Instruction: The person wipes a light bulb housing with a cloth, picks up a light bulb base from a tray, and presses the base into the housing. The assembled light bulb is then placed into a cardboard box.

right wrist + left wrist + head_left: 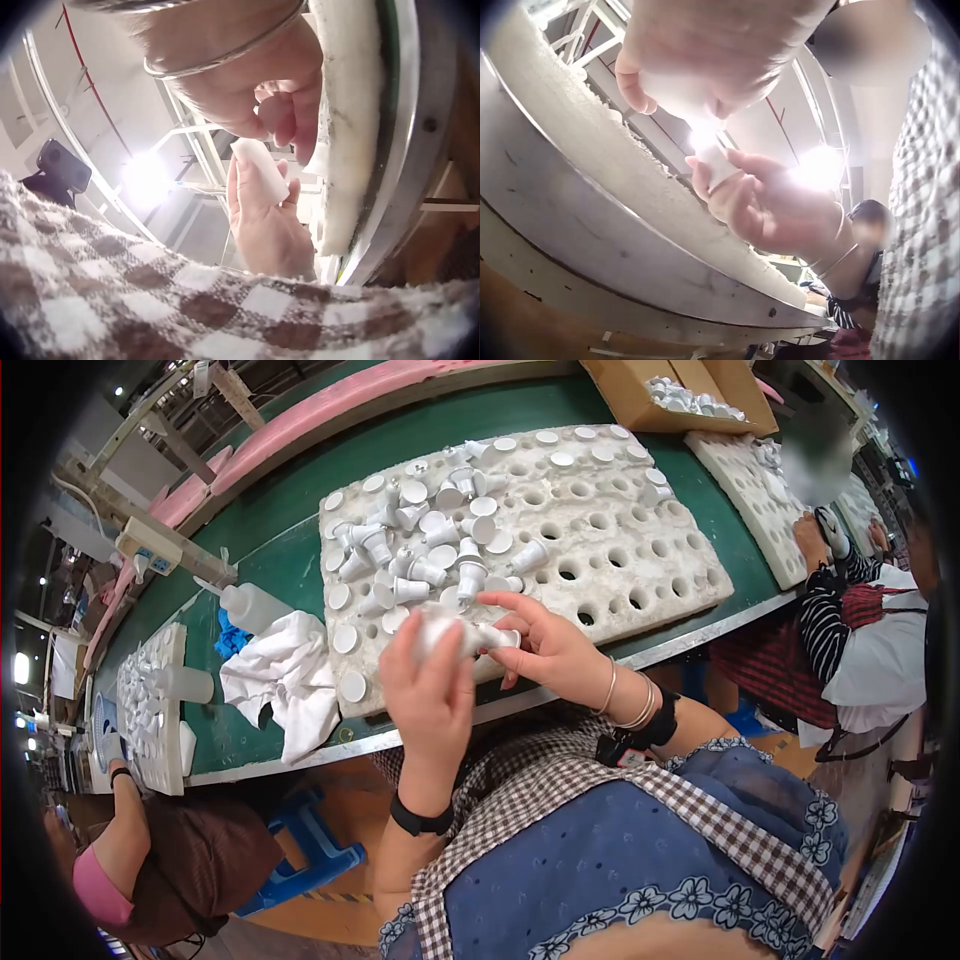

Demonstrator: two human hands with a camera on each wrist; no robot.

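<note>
My left hand (428, 695) holds a smooth white piece (260, 171), blurred in the head view; its kind I cannot tell. Close beside it, my right hand (555, 648) pinches a white lamp bulb (715, 165) between thumb and fingers. The two held pieces come together end to end in front of my chest, over the front edge of a pale foam board (640, 575) with rows of round holes. Many white lamp bulbs (470, 565) lie heaped on the board's left half, and others stand in holes with only round white tops showing.
Left of the board lie a white cloth (285, 680), a white squeeze bottle (255, 607) and a blue crumpled cloth (231, 636) on the green table (270, 560). A cardboard box (620, 395) with white parts stands at the back right. People work at boards on both sides.
</note>
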